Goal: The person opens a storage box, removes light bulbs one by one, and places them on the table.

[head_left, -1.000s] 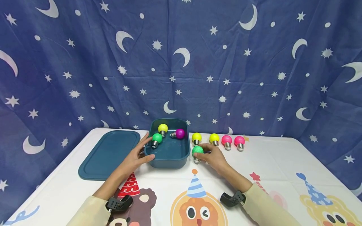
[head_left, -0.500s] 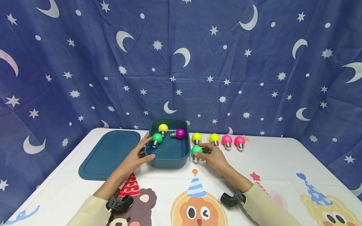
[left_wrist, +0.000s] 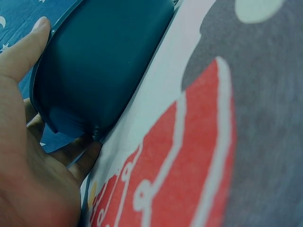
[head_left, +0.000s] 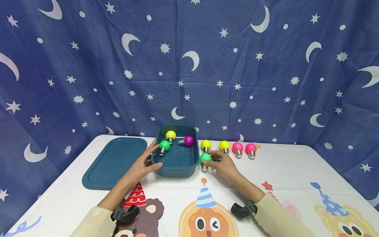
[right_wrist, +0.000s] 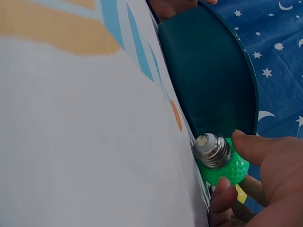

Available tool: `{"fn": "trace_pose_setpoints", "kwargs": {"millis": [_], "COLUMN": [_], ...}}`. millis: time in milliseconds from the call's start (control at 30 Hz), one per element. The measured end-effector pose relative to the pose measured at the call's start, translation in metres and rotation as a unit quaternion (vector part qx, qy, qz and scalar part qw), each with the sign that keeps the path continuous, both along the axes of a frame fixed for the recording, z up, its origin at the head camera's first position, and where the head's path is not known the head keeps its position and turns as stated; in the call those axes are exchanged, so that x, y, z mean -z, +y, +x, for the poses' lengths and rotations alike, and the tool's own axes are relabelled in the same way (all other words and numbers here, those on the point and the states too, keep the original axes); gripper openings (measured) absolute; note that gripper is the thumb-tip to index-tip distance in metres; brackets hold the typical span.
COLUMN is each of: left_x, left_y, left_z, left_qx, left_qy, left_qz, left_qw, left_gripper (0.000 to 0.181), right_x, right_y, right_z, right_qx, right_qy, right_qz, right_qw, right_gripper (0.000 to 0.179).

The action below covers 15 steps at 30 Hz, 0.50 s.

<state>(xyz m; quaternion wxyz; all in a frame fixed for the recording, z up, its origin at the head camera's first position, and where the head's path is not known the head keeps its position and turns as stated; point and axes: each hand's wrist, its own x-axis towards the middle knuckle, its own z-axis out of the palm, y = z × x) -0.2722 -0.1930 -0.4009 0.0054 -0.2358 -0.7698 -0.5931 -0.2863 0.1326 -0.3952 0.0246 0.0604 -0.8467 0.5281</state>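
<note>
My right hand pinches a green light bulb between thumb and fingers, just beside the right wall of a dark teal plastic box. In the right wrist view, the bulb's silver screw base points away from the palm and its green globe has a faceted surface. My left hand rests on the box's front left corner, its thumb at the front rim and its fingers spread along the left side. Inside the box lie a yellow bulb, a green bulb and a purple bulb.
Right of the box, two yellow bulbs and two pink bulbs lie in a row. A flat teal lid lies left of the box. Behind the table hangs a blue curtain with moons and stars.
My right hand has shifted the green bulb slightly left, closer to the box wall. The left hand and the bulbs in the box have stayed where they were.
</note>
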Motion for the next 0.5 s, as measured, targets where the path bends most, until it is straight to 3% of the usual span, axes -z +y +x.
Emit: {"fn": "trace_pose_setpoints", "kwargs": {"millis": [233,500], "left_x": [0.000,0.000], "left_y": [0.000,0.000], "left_z": [-0.001,-0.001], "left_qx": [-0.002,0.001], "left_qy": [0.003,0.008], "left_qz": [-0.001,0.000], "left_qw": [1.0000,1.0000], "left_gripper": [0.071,0.072], "right_x": [-0.009,-0.036], "right_y": [0.002,-0.001], "right_z": [-0.001,0.005], "right_qx": [0.012,0.017], "right_qy": [0.005,0.016], "right_qz": [0.017,-0.005], "right_qw": [0.9998,0.9997], "right_gripper": [0.046,0.038]}}
